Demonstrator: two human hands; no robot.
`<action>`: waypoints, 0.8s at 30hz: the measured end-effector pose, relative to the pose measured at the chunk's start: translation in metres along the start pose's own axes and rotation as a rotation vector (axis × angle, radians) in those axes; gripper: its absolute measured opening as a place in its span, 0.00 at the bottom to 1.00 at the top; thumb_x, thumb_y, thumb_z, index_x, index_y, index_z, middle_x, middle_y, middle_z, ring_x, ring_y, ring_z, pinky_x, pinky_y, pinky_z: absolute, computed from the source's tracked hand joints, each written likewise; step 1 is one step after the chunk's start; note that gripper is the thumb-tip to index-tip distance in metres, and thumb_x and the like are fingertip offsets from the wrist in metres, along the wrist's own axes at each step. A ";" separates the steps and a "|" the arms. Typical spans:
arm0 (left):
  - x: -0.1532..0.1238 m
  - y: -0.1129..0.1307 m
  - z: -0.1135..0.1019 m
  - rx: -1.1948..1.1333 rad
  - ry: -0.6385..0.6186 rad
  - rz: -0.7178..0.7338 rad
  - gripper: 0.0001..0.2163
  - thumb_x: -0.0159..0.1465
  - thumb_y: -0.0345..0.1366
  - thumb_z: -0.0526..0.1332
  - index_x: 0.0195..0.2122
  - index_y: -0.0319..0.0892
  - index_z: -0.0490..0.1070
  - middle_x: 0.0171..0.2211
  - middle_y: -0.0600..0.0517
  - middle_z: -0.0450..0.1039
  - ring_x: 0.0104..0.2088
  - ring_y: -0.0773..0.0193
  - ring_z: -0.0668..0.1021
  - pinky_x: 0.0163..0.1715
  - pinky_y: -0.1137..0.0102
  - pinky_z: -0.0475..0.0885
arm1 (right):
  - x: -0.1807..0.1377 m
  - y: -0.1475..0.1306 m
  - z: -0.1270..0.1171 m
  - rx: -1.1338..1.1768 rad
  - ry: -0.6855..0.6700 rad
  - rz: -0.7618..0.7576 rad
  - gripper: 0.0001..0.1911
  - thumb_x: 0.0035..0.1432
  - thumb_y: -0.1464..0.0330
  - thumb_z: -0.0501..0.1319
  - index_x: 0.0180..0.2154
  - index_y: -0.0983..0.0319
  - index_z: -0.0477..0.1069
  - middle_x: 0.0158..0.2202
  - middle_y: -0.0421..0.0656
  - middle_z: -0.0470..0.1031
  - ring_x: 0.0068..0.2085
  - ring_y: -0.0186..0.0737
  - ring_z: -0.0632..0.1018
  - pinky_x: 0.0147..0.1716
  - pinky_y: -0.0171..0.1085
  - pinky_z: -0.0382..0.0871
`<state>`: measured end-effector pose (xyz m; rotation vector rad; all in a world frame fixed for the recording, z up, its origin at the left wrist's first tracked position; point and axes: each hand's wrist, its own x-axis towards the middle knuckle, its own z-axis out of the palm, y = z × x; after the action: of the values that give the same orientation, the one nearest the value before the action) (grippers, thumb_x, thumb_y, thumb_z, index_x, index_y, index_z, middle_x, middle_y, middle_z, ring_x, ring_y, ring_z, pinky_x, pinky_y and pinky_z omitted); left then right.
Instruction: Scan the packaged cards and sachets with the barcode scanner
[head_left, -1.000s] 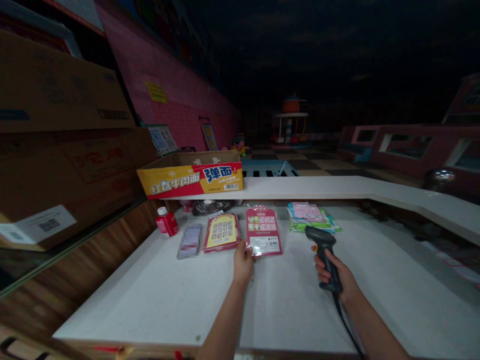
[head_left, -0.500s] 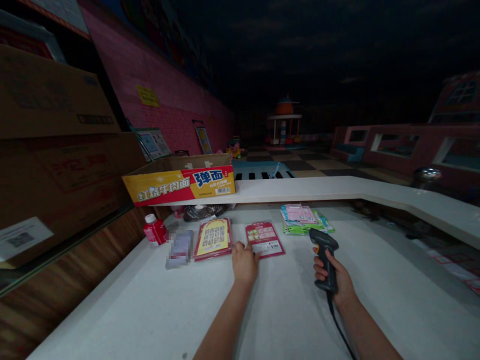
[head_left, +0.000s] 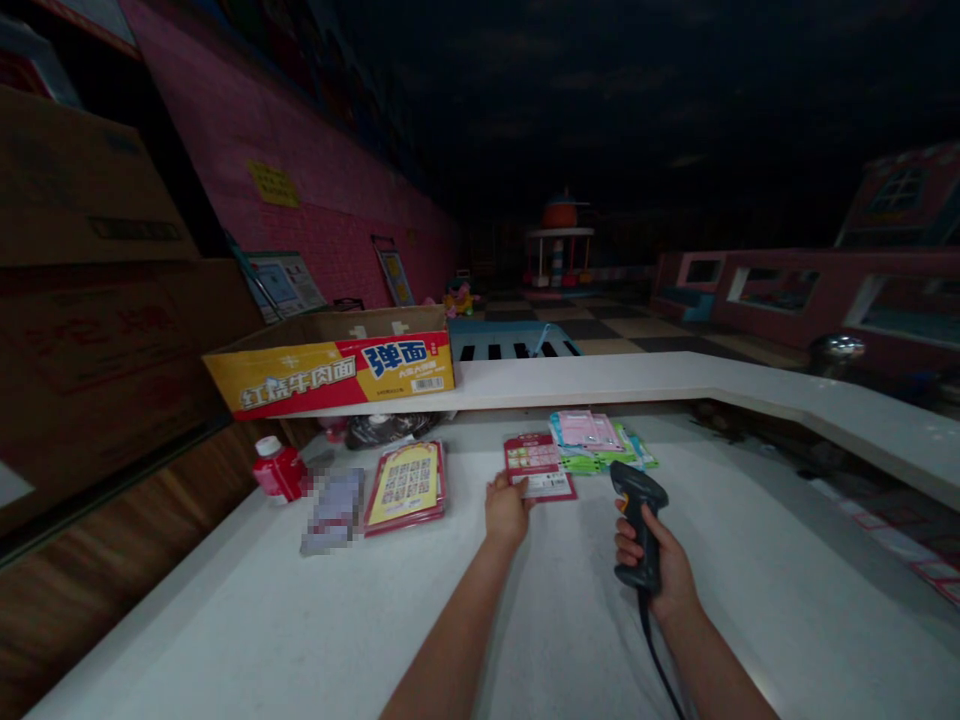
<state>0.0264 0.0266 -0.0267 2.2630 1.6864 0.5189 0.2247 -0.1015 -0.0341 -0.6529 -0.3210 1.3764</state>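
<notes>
My left hand grips the lower left edge of a flat red packet with a white label, its thumb lying on top. That packet rests on the white counter, its right side against a pile of pink and green packets. Wrapped in my right hand is a black barcode scanner, raised over the counter with its head pointing forward and its cord hanging down. Left of my left hand lies a stack of red packets, with a yellow face patterned in small squares on top.
A red bottle with a white cap and a pixelated flat item stand at the left. A yellow and red noodle carton sits on the raised white ledge. Brown cardboard boxes are piled at far left.
My left hand has slid the red packet to the right and slightly away, up to the pink and green packets. The scanner stays in my right hand. The view has turned slightly right.
</notes>
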 end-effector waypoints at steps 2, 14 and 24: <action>-0.001 0.003 0.003 0.008 0.013 -0.008 0.20 0.61 0.33 0.62 0.56 0.47 0.72 0.62 0.41 0.64 0.62 0.50 0.66 0.64 0.54 0.54 | 0.001 0.000 0.000 0.007 -0.003 0.005 0.21 0.47 0.57 0.72 0.40 0.61 0.71 0.22 0.32 0.61 0.17 0.25 0.60 0.15 0.26 0.58; -0.027 -0.013 -0.049 0.049 0.171 0.039 0.20 0.63 0.33 0.58 0.58 0.41 0.69 0.61 0.40 0.63 0.64 0.50 0.62 0.62 0.59 0.57 | -0.007 -0.001 0.003 -0.032 -0.010 0.010 0.21 0.46 0.59 0.72 0.40 0.62 0.71 0.21 0.33 0.62 0.17 0.26 0.60 0.14 0.26 0.59; -0.052 -0.094 -0.128 0.315 0.356 -0.455 0.25 0.61 0.47 0.60 0.55 0.36 0.68 0.50 0.35 0.70 0.53 0.44 0.71 0.51 0.57 0.65 | -0.013 0.002 -0.001 0.066 0.004 0.080 0.21 0.46 0.65 0.73 0.40 0.64 0.69 0.21 0.33 0.63 0.18 0.24 0.62 0.15 0.24 0.61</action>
<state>-0.1242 0.0044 0.0420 1.9500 2.5288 0.6057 0.2210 -0.1137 -0.0337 -0.6193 -0.2477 1.4557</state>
